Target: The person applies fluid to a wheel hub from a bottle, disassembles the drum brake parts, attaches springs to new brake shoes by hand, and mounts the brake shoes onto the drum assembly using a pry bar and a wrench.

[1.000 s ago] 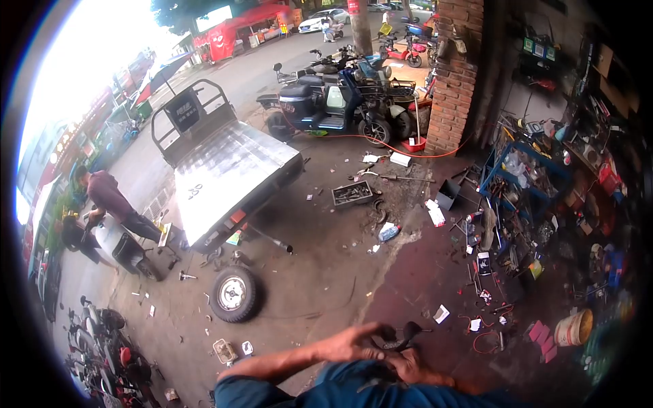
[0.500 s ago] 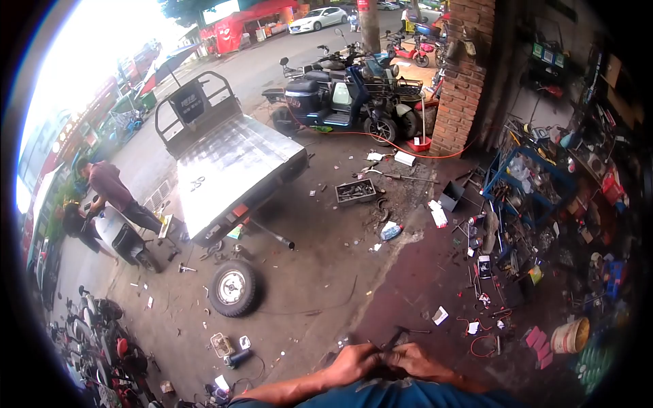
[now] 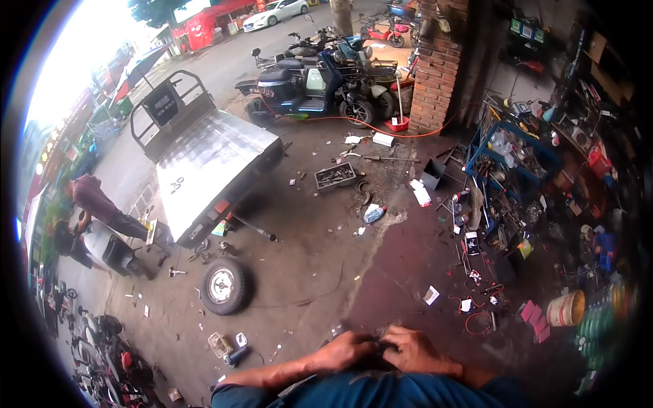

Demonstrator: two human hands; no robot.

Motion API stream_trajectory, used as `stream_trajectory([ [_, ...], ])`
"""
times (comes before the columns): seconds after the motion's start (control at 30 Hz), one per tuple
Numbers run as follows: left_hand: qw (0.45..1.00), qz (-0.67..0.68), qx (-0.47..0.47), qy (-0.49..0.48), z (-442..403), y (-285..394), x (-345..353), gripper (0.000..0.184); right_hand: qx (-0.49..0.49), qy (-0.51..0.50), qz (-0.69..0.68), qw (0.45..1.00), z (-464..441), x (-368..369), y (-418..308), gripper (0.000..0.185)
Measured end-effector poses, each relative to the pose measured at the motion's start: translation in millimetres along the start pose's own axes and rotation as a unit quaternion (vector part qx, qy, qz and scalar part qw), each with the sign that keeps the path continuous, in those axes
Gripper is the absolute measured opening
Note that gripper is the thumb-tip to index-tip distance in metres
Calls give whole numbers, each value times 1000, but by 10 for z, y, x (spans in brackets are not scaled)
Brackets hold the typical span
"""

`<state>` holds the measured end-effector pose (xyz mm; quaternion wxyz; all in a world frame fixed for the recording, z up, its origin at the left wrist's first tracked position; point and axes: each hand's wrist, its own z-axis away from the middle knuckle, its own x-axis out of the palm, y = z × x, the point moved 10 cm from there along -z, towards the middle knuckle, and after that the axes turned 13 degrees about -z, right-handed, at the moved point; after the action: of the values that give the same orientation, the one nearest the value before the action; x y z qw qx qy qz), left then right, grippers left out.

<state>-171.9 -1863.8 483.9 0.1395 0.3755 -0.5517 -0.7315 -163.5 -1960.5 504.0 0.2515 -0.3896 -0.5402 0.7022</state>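
Observation:
At the bottom centre my left hand (image 3: 345, 351) and my right hand (image 3: 413, 348) are close together in front of my blue shirt (image 3: 381, 391). The fingers of both are curled in around something small and dark (image 3: 382, 345) between them, too hidden to name. Further off on the floor lies a wheel (image 3: 222, 285), left of my hands. Behind it stands a flatbed cart (image 3: 211, 163) with a bare metal bed.
A metal tray of parts (image 3: 335, 177) sits mid-floor. Tools crowd a blue rack (image 3: 513, 153) at right, near a bucket (image 3: 566, 309). Scooters (image 3: 320, 85) stand by a brick pillar (image 3: 435, 75). Two people (image 3: 98, 197) are beside a scooter at left.
My hands have drawn closer together, and the dark piece with a thin rod that stuck out above them no longer shows. The view has shifted, with the scene lying further left.

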Motion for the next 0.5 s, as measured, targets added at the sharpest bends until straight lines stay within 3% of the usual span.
stream_trajectory([
  [0.1,997,27,-75,-23,8,-93,-17,30,103,-83,-166,977,15,115,379,30],
  [0.2,981,42,-185,-40,45,-178,-42,38,277,-76,-325,901,136,177,572,30],
  [0.33,975,47,-216,-13,32,-185,-61,39,323,-69,-525,784,188,292,621,32],
  [0.5,964,108,-241,25,57,-254,-62,37,313,-59,-488,812,172,317,779,30],
])
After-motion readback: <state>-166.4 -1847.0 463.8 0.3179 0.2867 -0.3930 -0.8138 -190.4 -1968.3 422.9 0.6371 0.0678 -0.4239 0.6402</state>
